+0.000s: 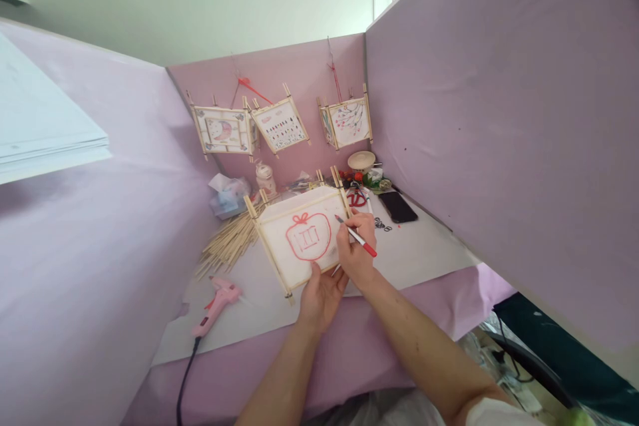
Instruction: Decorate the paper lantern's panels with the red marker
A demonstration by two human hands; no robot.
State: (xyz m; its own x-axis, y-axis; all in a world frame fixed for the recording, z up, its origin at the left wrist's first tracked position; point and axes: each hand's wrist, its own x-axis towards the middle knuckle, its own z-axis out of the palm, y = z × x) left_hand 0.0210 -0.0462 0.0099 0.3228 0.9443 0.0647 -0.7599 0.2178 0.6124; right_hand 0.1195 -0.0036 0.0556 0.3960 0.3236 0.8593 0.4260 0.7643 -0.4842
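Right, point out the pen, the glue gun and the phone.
Pen (357, 237): head view, on its white barrel.
Glue gun (216, 311): head view, on its pink handle.
Phone (398, 207): head view, on the middle of its dark upper face.

White rectangular paper sheet (429, 246) under the worktop items. Centre: white paper lantern with wooden-stick frame (304, 236), left hand (322, 296) beneath its lower edge; right hand (358, 246) at its right side, with slim red-and-white marker (359, 239) in the fingers. Left of lantern: loose pale wooden sticks (227, 246); pink pistol-shaped glue gun (217, 306) in front of them, blue-and-white tissue box (229, 200) behind. Right: flat black rectangular phone (398, 206), small black rings (382, 225) between it and right hand. Behind: square wooden-framed paper lantern (352, 122) hanging before pink back partition (309, 93).
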